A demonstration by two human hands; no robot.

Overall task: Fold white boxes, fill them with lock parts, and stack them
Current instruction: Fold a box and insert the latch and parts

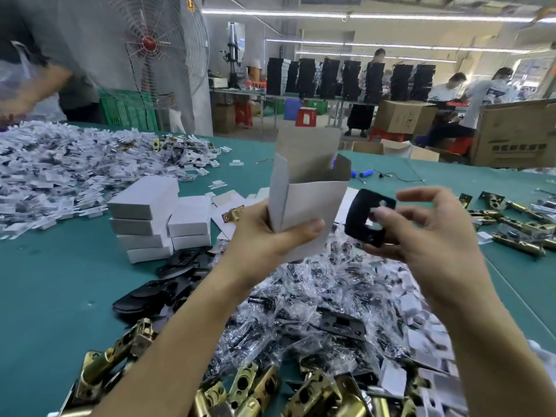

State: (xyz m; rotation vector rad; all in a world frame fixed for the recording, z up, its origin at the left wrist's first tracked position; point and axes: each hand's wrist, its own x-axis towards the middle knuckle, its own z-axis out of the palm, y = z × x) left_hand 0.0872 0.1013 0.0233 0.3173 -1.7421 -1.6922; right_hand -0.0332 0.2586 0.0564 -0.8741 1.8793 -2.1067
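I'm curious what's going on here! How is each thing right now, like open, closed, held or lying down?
Box: top open, upright, held.
Left hand: grips the box.
Right hand: pinches the plate.
Plate: in the air beside the box, not inside.
Stack: closed boxes, piled on the table.
Latches: loose, lying down.
Fan: cannot tell if spinning.

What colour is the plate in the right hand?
Black plate, matte finish, clearest in the head view.
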